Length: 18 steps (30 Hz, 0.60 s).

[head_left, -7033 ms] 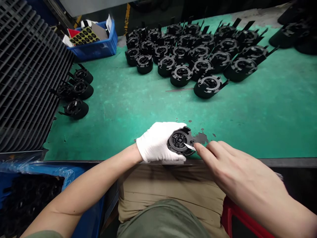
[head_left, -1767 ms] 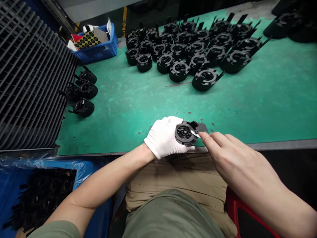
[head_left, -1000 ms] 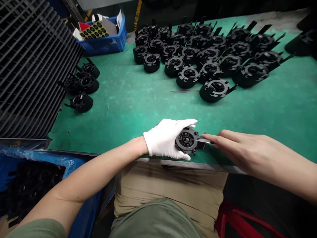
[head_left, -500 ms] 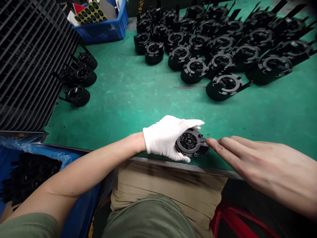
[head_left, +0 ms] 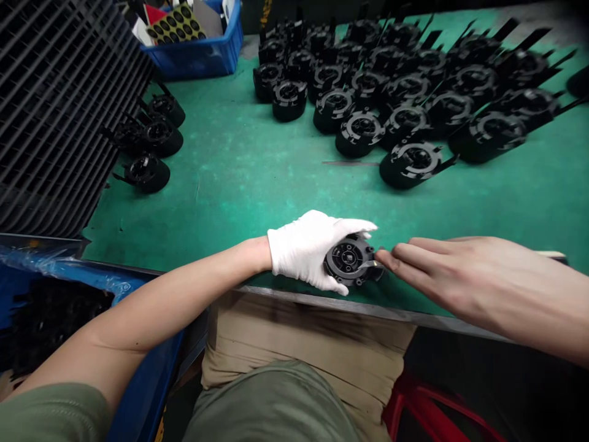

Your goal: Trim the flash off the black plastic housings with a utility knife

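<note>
Near the front edge of the green tabletop, a round black plastic housing (head_left: 347,259) lies with its ribbed, open face upward. My left hand (head_left: 306,252), in a white glove, grips it from the left, thumb and fingers wrapped around its rim. My right hand (head_left: 453,267) is bare and pinches a slim tool with a thin, pale curved tip (head_left: 368,264). That tip rests at the right side of the housing's face. The rest of the tool is hidden by my fingers.
Many similar black housings (head_left: 359,132) stand in rows at the back right. Several more (head_left: 147,173) sit at left beside stacked black grids (head_left: 55,123). A blue bin (head_left: 197,55) holds sticker sheets. Another blue bin (head_left: 151,374) with black parts is at lower left; a red stool (head_left: 427,408), lower right.
The view has shifted slightly. My right hand has moved a little up and left, and the tool tip has shifted along the housing's right side. My left hand keeps its grip.
</note>
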### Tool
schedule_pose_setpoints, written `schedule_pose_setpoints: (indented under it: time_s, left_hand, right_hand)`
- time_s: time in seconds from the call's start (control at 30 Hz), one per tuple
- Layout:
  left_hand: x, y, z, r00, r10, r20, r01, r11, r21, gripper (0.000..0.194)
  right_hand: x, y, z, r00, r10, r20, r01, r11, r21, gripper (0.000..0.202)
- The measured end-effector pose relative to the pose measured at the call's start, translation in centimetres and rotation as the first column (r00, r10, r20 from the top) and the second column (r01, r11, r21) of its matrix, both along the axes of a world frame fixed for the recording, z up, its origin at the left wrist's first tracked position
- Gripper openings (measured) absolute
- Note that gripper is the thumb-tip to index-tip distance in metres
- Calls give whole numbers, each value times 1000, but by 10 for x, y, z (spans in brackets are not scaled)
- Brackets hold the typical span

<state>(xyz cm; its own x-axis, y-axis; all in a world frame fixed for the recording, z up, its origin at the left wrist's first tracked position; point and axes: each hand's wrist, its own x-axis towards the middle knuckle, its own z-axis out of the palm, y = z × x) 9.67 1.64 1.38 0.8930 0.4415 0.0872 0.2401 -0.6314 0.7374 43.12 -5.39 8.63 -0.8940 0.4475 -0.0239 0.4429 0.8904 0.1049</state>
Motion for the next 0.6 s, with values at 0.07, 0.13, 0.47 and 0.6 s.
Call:
schedule_pose_setpoints:
  time_s: [0.07,0.13,0.47,0.6]
  left_hand:
    - [2,2,1,1000,-4,-13,4,1000,-2,121]
    - [3,6,3,1000,-14,-23,14,1000,-6,122]
    - [6,20,9,997,-69,14,68,994,88,134]
    - [10,18,-15,997,-4,79,0,999,48,141]
  right_hand:
    - [-2,6,3,995,89,-40,-87,996,31,53]
    - [5,7,2,991,84,-106,-82,996,24,61]
    - [40,-62,-25,845,-452,-284,390,886,-250,53]
    - [35,-70,-25,865,-440,-241,366,882,-297,75]
